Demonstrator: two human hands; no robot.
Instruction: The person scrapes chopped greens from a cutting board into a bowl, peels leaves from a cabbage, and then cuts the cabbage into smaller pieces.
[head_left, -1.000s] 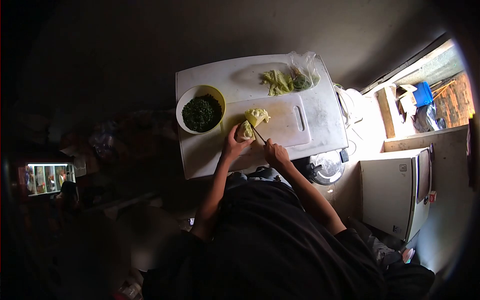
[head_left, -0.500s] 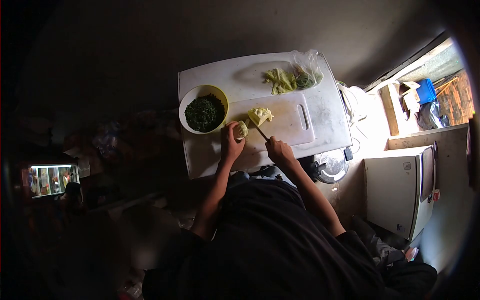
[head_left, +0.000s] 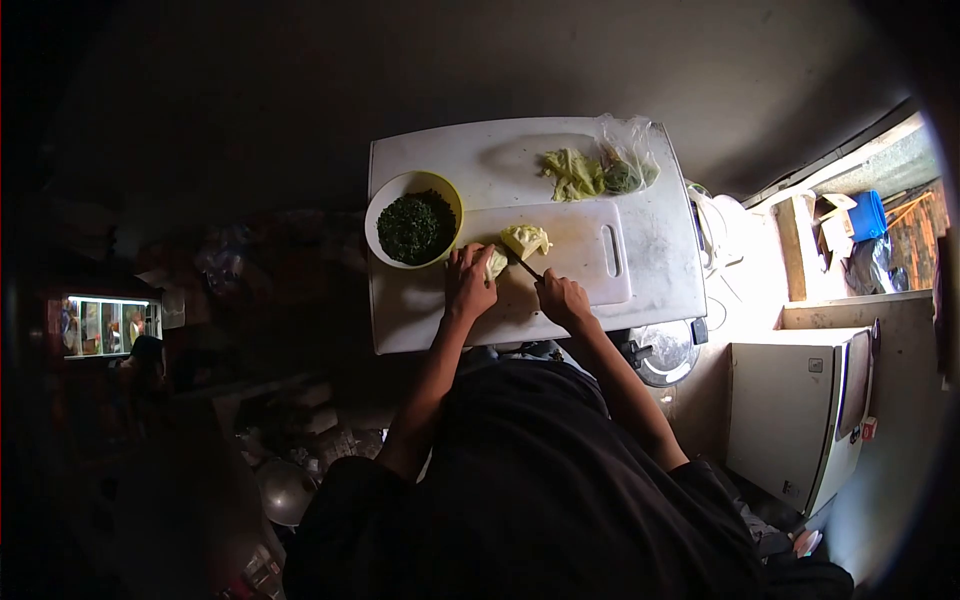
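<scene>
My left hand [head_left: 470, 284] grips a pale green cabbage piece [head_left: 496, 263] at the left part of the white cutting board [head_left: 585, 275]. In my right hand [head_left: 564, 300] is a knife [head_left: 526, 268], its blade angled up and left between that piece and a second, yellowish cabbage piece [head_left: 526, 240] lying on the board. A white and green bowl [head_left: 384, 200] of finely chopped dark greens [head_left: 416, 227] stands just beyond my left hand, at the board's left end.
Loose green leaves [head_left: 573, 174] and a clear plastic bag [head_left: 632, 160] lie at the far right of the white table [head_left: 440, 152]. A round-lidded appliance [head_left: 664, 352] is below the table's right edge, and a white fridge [head_left: 780, 410] stands further right.
My left hand has shifted slightly right with the cabbage piece, its fingers now spread further over it. The knife blade now sits closer to that piece. The whole view has shifted a little.
</scene>
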